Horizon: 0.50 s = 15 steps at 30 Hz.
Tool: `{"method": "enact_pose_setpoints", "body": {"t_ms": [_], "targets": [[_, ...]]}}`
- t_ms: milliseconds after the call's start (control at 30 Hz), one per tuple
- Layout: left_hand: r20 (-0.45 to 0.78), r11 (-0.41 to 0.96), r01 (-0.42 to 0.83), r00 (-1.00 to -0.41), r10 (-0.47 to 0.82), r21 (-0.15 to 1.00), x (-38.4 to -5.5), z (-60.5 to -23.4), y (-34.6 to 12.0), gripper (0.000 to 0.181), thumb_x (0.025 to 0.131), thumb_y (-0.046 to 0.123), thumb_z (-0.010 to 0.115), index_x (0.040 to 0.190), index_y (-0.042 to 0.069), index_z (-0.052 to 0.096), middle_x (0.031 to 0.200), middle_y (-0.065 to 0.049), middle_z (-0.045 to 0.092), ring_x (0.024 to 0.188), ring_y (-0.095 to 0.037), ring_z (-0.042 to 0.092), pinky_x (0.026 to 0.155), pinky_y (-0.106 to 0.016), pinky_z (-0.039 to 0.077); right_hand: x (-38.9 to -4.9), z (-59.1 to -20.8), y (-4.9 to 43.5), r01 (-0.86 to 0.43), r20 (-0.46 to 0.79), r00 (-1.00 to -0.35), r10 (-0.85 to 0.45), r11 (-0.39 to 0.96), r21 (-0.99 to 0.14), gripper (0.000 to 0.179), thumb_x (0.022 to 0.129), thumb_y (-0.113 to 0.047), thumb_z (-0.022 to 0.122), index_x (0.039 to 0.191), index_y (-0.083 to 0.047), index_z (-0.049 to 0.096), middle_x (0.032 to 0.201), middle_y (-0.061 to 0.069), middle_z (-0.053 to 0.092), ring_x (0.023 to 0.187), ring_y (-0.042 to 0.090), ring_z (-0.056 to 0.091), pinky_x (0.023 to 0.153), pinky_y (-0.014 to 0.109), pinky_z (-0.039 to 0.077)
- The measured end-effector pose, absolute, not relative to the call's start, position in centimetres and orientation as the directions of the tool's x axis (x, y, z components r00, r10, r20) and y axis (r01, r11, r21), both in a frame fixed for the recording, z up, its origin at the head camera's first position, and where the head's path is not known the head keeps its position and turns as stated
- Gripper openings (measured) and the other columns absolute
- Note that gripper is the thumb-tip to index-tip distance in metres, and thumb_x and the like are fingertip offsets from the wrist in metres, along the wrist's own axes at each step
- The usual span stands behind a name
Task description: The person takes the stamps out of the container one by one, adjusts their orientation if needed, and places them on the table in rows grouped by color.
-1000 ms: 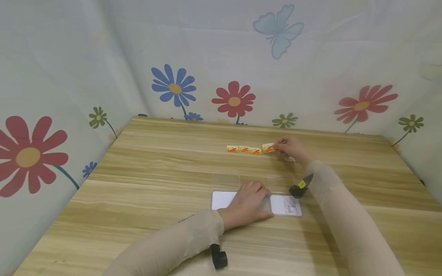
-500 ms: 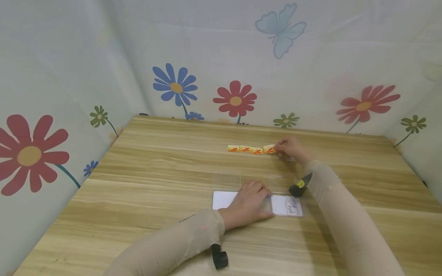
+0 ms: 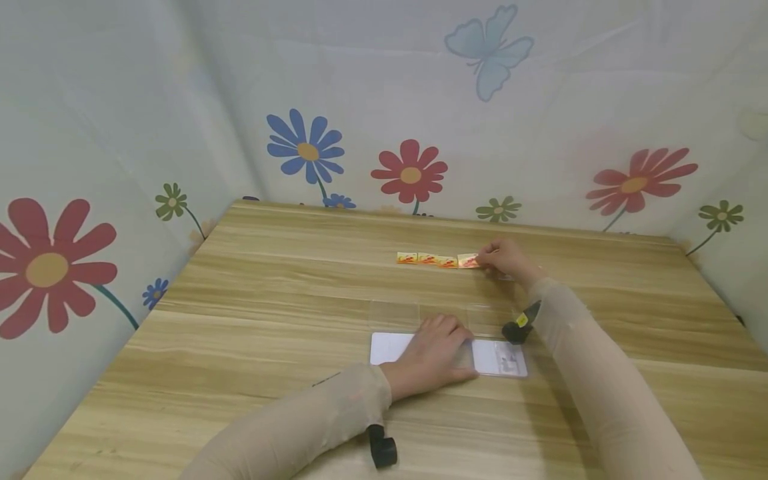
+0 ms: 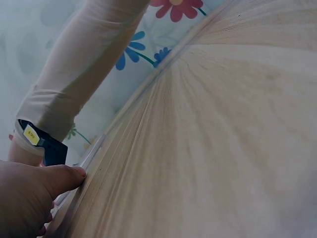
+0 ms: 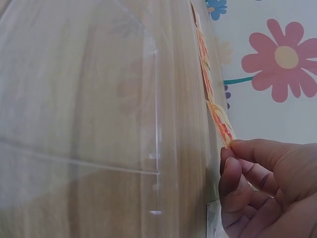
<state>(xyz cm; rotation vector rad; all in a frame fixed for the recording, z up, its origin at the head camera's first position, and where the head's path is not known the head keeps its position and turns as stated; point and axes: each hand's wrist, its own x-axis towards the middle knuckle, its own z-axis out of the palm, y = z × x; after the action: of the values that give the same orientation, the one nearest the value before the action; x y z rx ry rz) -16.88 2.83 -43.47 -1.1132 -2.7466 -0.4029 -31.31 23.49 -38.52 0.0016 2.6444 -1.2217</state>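
My right hand (image 3: 510, 260) pinches the right end of a small yellow card with red-orange print (image 3: 467, 261) between thumb and index finger. Several matching cards (image 3: 427, 259) lie in a row to its left. In the right wrist view, the pinched card (image 5: 221, 124) slants up slightly from the row. Nearer the front, my left hand (image 3: 431, 357) rests flat across a long clear plastic holder with a white panel (image 3: 389, 347) at its left and another white panel (image 3: 485, 357) at its right. The holder's middle is hidden under that hand.
Clear plastic flaps (image 3: 393, 315) extend behind the white panels, with another flap (image 3: 487, 320) at the right. A small pale piece (image 5: 213, 218) lies under my right hand. Floral cloth (image 3: 360, 100) hangs behind the wooden table (image 3: 240, 280).
The pinched card has tilted slightly flatter and closer in line with the row. The left hand stays on the plastic holder; the head view has shifted slightly.
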Motion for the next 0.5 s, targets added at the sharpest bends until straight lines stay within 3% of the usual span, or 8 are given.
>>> {"method": "enact_pose_setpoints", "body": {"t_ms": [500], "targets": [[0.251,0.686,0.705,-0.708,0.661,0.183,-16.77,-43.70,2.89,0.053,0.081,0.056,0.068,0.118,0.018,0.062,0.117,0.002,0.057,0.113,-0.016,0.050,0.103,-0.034,0.040,-30.83,-38.33,23.29,0.091,-0.204,-0.974,-0.097,0.660,-0.746,0.020,0.089,-0.009,0.060,0.101,0.008,0.059,0.065,-0.005,0.057,0.061,0.006,0.050,0.054,0.018,0.042]]}}
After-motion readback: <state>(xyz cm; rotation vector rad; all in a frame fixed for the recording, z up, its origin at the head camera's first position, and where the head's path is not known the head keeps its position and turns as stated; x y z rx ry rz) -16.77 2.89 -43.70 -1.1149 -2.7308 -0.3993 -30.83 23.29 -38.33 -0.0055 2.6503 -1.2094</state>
